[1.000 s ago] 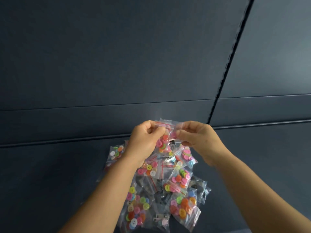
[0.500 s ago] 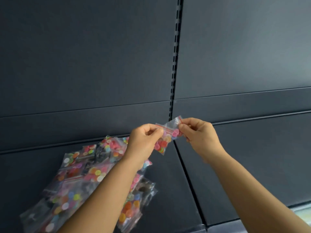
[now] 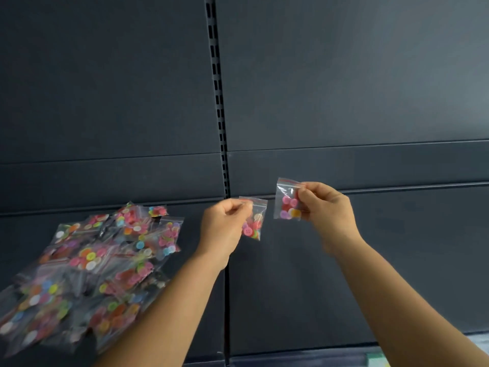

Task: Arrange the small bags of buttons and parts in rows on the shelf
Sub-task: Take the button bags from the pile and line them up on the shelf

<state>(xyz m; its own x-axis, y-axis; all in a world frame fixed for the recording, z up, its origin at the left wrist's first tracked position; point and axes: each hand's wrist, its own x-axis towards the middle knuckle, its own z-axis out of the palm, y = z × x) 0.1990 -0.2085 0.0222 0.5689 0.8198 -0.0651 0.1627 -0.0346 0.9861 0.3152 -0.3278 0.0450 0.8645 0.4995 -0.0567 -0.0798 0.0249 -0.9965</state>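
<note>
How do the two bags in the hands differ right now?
The left bag sits lower than the right bag. The left hand pinches its bag at the top corner; the right hand grips its bag by the side. Both are clear zip bags of coloured buttons, held off the shelf.

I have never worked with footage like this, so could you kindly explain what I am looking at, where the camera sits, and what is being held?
There is no machine here: a person wears a camera on the head, looking forward and down at their own bare hands. The dark surface is a shelf. On its left lies a heap of small clear bags of coloured buttons. The left hand pinches one small button bag by its top; the right hand holds a second bag, apart from the first.
</note>
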